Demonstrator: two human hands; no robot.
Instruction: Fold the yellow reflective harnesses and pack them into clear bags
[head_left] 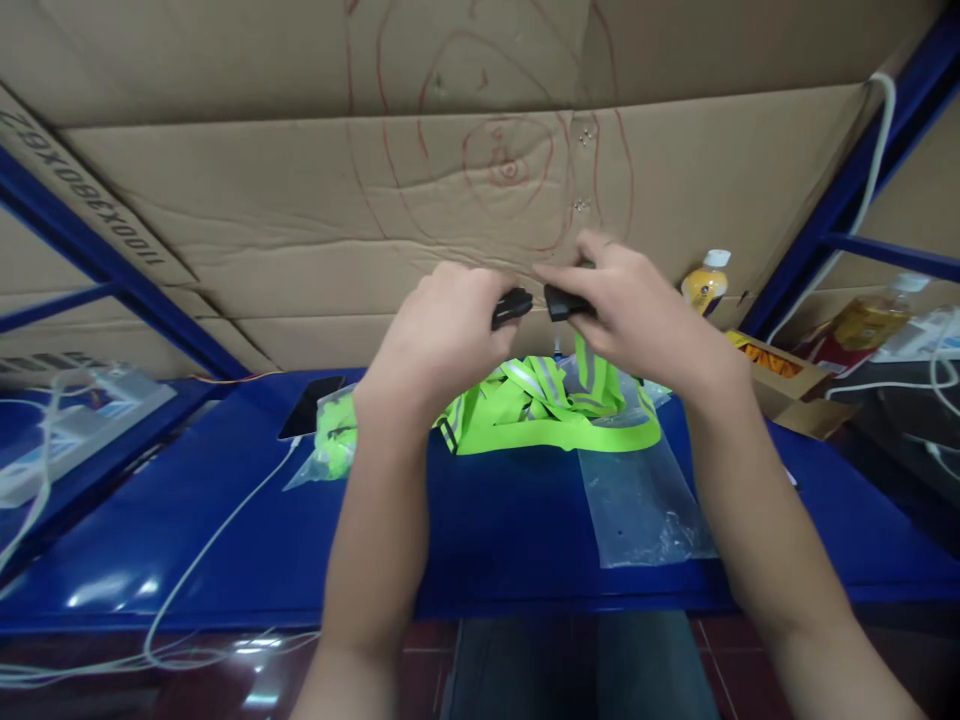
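My left hand [442,335] is closed on one black buckle half [513,307], which looks like the pronged part. Facing it, a second black buckle half [564,303] is pinched in my right hand [630,305]. A small gap separates the two halves. From my right hand a bright green strap with a grey reflective stripe [589,365] hangs down. It joins a heap of green reflective straps [540,400] on the blue table [502,520], below both hands. Part of the heap lies over a clear plastic bag [645,510].
Another clear bag with green straps [334,435] lies by my left forearm, beside a dark phone [309,405] on a white cable. To the right are a yellow drink bottle [705,283] and an open cardboard box [795,390]. A cardboard wall [262,190] rises behind.
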